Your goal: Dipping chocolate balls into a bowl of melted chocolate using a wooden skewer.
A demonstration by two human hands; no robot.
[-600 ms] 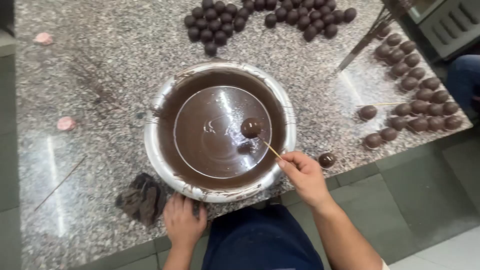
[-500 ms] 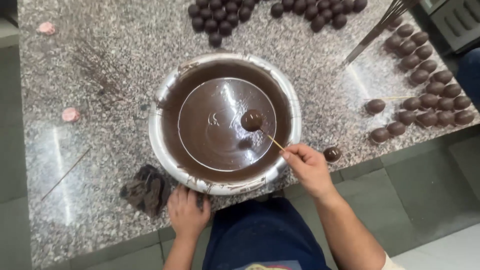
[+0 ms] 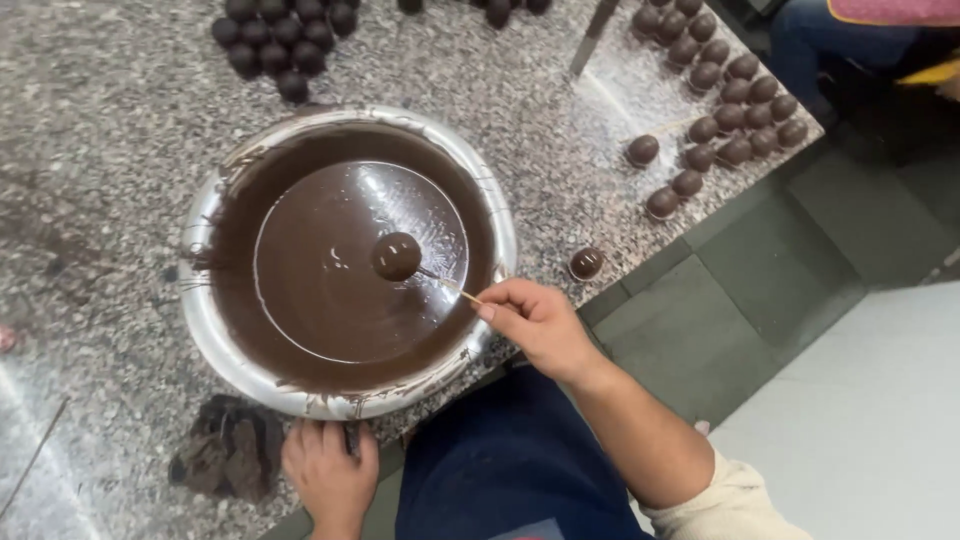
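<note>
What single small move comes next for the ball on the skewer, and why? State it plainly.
Probably hold the coated ball over the bowl a moment to let excess drip. The right hand pinches the thin skewer, the ball is glossy and wet above the melted chocolate, and the left hand steadies the near rim. Finished balls sit to the right.

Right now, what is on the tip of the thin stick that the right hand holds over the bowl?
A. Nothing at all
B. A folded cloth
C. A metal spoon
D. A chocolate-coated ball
D: the right hand pinches a thin stick whose far end carries a chocolate-coated ball above the melted chocolate in the metal bowl.
</note>
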